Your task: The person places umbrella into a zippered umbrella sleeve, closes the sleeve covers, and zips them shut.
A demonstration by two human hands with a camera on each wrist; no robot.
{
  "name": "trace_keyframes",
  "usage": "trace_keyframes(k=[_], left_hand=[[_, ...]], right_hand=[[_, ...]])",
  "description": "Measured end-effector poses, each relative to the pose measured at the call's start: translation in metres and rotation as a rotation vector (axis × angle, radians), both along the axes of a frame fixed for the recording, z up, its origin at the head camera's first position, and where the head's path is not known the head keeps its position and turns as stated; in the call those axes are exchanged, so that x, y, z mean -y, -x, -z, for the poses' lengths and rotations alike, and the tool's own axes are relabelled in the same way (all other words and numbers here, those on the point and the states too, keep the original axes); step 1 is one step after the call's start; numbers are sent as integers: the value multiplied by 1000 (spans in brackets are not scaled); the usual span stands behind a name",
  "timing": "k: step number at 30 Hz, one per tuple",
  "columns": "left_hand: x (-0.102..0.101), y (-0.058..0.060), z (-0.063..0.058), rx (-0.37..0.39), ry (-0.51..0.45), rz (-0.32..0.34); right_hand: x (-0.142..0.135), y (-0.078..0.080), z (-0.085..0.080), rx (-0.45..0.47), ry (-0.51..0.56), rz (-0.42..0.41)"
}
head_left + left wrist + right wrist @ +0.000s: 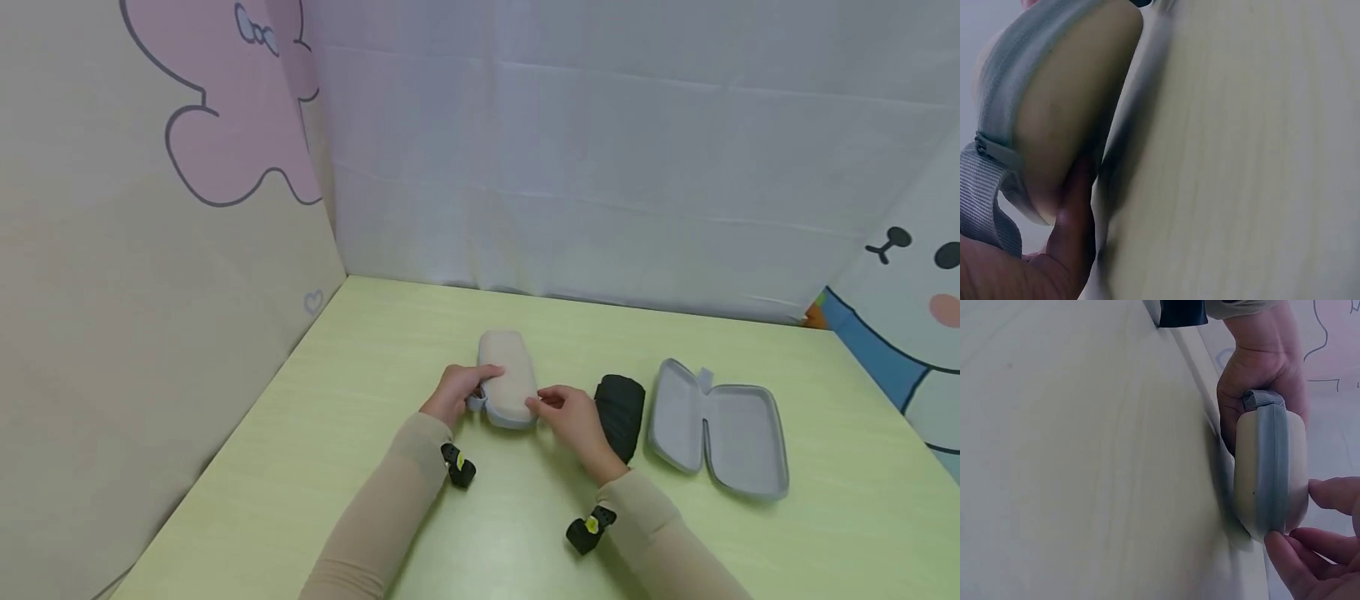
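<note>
A closed cream zip case (507, 375) with a grey zipper band lies low over the table in the head view. My left hand (456, 388) grips its left side, thumb on top and fingers underneath. Beside that hand, a grey strap loop (985, 197) and a zip pull (999, 152) show in the left wrist view. At the near right end, my right hand (573, 421) pinches the case, its thumb on the upper face and a fingertip against the zipper band (1272, 469). The case's contents are hidden.
Just right of my right hand lies a black rolled fabric bundle (620, 417). Farther right, a hard grey case (746, 437) lies open, its two halves spread. Cloth-covered walls (600, 150) border the pale yellow-green table (495, 525) at the back and left.
</note>
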State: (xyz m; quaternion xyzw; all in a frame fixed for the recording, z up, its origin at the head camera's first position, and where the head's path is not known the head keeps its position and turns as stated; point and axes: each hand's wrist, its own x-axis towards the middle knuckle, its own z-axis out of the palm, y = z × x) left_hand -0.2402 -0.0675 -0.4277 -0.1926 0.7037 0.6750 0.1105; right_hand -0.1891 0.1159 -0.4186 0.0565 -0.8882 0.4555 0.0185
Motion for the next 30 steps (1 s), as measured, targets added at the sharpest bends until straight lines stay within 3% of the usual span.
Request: trace_keyframes(k=[8,12,16,21,26,30], left_hand=[[2,2,1,-58,160,62],[4,-3,-7,-151,418,167],[-3,-11,-20,-273,700,195],[-21,-19,-29,-426,912,249],[-44,-28,-32,-637,940,357],[-60,-36,-33,-753,952,428]], right_hand=[[-1,-3,1,21,1,-39],[-7,-5,-2,-27,-27,-70],[-19,-11,-7,-138,-100,-70],[-36,-15,-12,-338,-245,-73],[-53,-15,-9,-520,-355,-86],[-67,-16,-5,-604,-389,-77]])
